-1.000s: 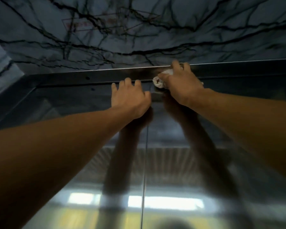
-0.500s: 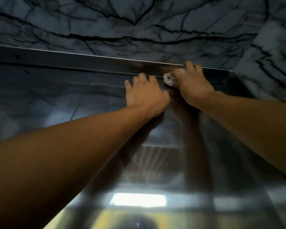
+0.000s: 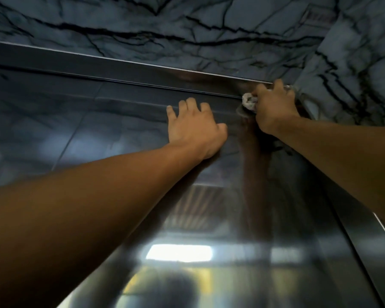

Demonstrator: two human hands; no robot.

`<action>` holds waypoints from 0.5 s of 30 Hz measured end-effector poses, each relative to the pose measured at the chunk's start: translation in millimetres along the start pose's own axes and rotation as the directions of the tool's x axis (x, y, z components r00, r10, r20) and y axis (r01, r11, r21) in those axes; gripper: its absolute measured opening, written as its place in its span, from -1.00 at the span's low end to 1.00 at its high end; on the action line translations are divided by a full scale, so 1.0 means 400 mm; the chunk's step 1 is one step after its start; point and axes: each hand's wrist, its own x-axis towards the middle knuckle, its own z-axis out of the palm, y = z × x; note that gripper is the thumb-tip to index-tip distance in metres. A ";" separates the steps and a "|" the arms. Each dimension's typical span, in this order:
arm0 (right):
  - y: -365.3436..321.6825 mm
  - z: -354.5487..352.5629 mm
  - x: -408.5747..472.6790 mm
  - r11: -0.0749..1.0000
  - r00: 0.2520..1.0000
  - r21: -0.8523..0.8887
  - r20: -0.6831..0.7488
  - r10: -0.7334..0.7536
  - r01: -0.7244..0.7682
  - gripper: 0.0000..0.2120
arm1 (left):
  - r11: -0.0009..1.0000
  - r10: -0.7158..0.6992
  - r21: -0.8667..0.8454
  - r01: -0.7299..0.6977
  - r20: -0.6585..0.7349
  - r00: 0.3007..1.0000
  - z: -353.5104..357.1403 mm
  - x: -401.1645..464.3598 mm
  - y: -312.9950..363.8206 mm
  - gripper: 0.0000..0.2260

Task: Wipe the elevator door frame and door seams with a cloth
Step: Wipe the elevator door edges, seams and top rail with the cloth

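Cloth [image 3: 249, 101], bunched into a pale wad, sits pressed against the top band of the door frame [image 3: 142, 73], right at the upper right corner where that band meets the side jamb. The right hand [image 3: 273, 107] grips it with fingers curled over the wad, knuckles toward the camera, and only a tuft shows past the thumb side. The left hand [image 3: 192, 127] lies flat on the steel door panel [image 3: 209, 218] just below the frame, fingers spread and nearly straight, holding nothing; it looks like a brace for the overhead reach. Veined marble [image 3: 187, 23] runs above the frame and down the right side. The likely trouble from here is the corner itself: a balled cloth may ride over the angle and leave dirt in the seam, so a fold or fingertip would have to be pushed in. With both arms stretched high, pressure may fade and the wad could slip out of the grip. The bracing palm is also apt to leave prints on the polished panel, which would need another pass.
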 end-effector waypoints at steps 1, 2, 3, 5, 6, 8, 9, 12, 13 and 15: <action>-0.010 -0.007 -0.021 1.000 1.000 0.006 -0.021 0.021 -0.021 -0.53 | 1.000 -0.010 0.013 0.009 0.018 1.000 -0.014 -0.005 -0.010 -0.45; -0.019 -0.012 -0.045 0.999 0.997 0.012 -0.068 0.046 -0.046 -0.54 | 0.999 -0.015 0.032 0.014 0.025 1.000 -0.028 -0.008 -0.022 -0.43; -0.031 -0.011 -0.071 0.998 0.990 0.012 -0.128 0.066 -0.065 -0.56 | 0.998 -0.015 0.053 0.014 0.022 1.000 -0.041 -0.010 -0.033 -0.42; -0.067 -0.024 -0.127 0.999 0.977 -0.003 -0.205 0.051 -0.052 -0.59 | 0.995 0.003 0.099 -0.005 0.022 1.000 -0.087 -0.015 -0.063 -0.39; -0.090 -0.032 -0.151 1.000 0.976 -0.012 -0.215 0.017 -0.020 -0.60 | 0.992 0.021 0.127 -0.024 0.030 0.999 -0.112 -0.021 -0.078 -0.37; -0.136 -0.055 -0.174 0.998 0.972 -0.014 -0.227 -0.060 0.058 -0.63 | 0.984 0.053 0.169 -0.060 0.045 0.998 -0.158 -0.030 -0.107 -0.35; -0.162 -0.072 -0.180 0.996 0.970 -0.005 -0.227 -0.085 0.086 -0.64 | 0.981 0.063 0.182 -0.071 0.052 0.997 -0.183 -0.036 -0.124 -0.34; -0.254 -0.155 -0.182 0.993 0.968 0.014 -0.226 -0.110 0.116 -0.64 | 0.974 0.062 0.211 -0.078 0.081 0.995 -0.278 -0.054 -0.185 -0.33; -0.274 -0.179 -0.177 0.992 0.965 0.014 -0.233 -0.121 0.128 -0.64 | 0.974 0.059 0.211 -0.076 0.085 0.995 -0.297 -0.059 -0.198 -0.33; -0.342 -0.251 -0.171 0.991 0.968 0.009 -0.218 -0.127 0.132 -0.62 | 0.976 0.049 0.208 -0.071 0.107 0.993 -0.373 -0.073 -0.247 -0.33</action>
